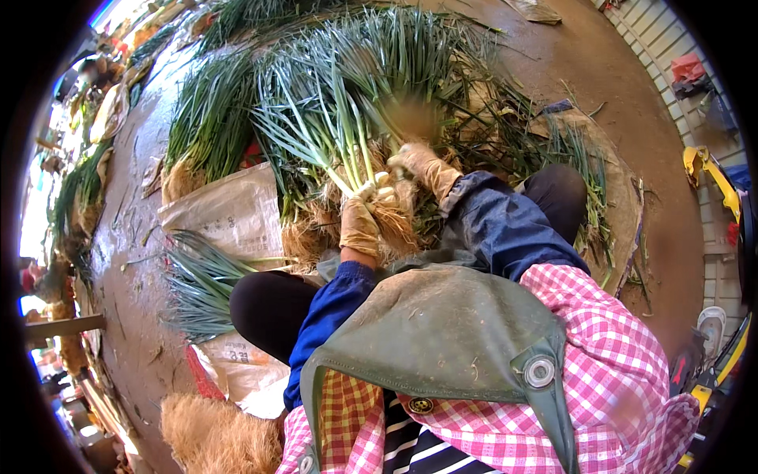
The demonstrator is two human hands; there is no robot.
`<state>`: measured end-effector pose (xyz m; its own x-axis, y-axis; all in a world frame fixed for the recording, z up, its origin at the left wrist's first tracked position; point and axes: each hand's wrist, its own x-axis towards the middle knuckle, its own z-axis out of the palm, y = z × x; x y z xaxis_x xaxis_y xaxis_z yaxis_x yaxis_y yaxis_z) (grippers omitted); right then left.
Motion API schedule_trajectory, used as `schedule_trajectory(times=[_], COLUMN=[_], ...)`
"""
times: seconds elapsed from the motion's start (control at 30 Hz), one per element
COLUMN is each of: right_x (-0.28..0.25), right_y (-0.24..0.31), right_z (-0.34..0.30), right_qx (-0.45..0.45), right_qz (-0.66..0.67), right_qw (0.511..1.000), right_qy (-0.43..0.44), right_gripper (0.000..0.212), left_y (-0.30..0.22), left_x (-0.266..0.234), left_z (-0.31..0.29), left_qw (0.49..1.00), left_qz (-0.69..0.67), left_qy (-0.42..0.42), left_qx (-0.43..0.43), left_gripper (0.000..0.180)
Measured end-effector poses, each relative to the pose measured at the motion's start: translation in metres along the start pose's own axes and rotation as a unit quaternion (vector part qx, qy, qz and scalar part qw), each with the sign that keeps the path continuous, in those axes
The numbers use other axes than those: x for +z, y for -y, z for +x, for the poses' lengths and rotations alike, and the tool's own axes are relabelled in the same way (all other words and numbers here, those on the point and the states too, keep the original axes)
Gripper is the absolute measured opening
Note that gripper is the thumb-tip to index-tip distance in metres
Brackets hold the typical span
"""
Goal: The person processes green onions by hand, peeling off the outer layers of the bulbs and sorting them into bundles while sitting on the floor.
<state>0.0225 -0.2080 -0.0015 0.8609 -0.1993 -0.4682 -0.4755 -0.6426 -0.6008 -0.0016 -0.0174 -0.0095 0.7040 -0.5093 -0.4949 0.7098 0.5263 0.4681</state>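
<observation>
My left hand (359,226), in a tan work glove, is closed around the white lower ends of several spring onions (354,162). Their green leaves fan out up and to the left, and a tuft of pale brown roots (395,218) hangs beside the glove. Just to the right, my right hand (426,167), gloved alike, has its fingers curled in by the stems; what they pinch is hidden. Beyond both hands lies a large heap of spring onions (395,47), leaves pointing away from me.
A tied-looking bundle of spring onions (207,110) lies left of the heap. A smaller bunch (201,272) rests on pale sacking (237,209) by my left knee. Fibrous roots (221,434) fill the lower left. Loose leaves lie on brown sheeting (604,158) at right, near a tiled wall (647,47).
</observation>
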Motion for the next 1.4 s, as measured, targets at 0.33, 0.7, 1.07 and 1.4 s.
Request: schedule_trajectory(times=[0.33,0.7,1.07,1.4], right_x=[0.004,0.017,0.066,0.042], right_y=[0.041,0.054,0.028,0.029], right_z=[-0.008,-0.017,-0.064,-0.09], right_qx=[-0.089,-0.12,-0.047,-0.076], right_qz=[0.407,0.341,0.566,0.496], right_qw=[0.901,0.926,0.783,0.831], right_qy=[0.117,0.103,0.254,0.24], right_gripper=[0.053,0.04,0.023,0.017], left_y=[-0.022,-0.004,0.006,0.008], left_x=[0.008,0.02,0.001,0.005], left_z=[-0.043,-0.056,-0.047,-0.058], left_qw=[0.999,1.0,0.994,0.999], left_qz=[-0.02,0.005,0.01,-0.023], left_qy=[0.02,-0.007,-0.085,-0.034], left_qx=[0.021,0.009,0.061,-0.015], left_gripper=[0.026,0.026,0.006,0.01])
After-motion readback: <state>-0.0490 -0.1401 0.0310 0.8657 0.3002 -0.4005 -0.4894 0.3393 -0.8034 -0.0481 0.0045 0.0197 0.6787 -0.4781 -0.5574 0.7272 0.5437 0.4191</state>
